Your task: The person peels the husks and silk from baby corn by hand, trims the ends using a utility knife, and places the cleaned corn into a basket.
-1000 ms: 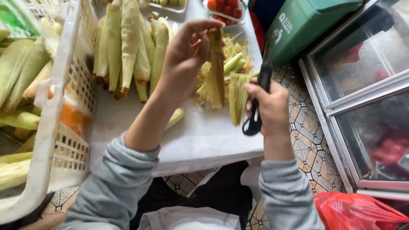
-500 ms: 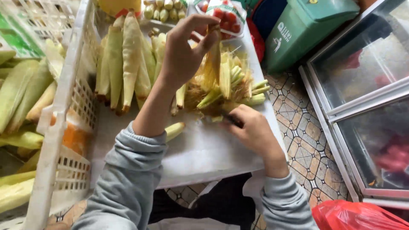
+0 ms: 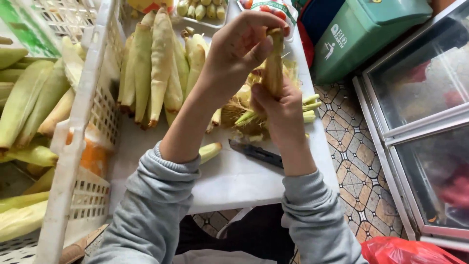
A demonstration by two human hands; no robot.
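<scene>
Yellowish corn ear (image 3: 274, 63) upright, pinched between left hand (image 3: 239, 49), right hand (image 3: 281, 110).

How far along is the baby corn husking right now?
Done: husks and cut ends piled on the white table, knife set down. In hand: left hand and right hand peeling one ear. Left: a row of unhusked ears on the table, plus more in the white crate.

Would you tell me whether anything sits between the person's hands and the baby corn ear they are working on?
Nothing visible does. The left hand pinches the top of the baby corn ear, and the right hand grips it lower down; the knife lies aside on the table.
</scene>
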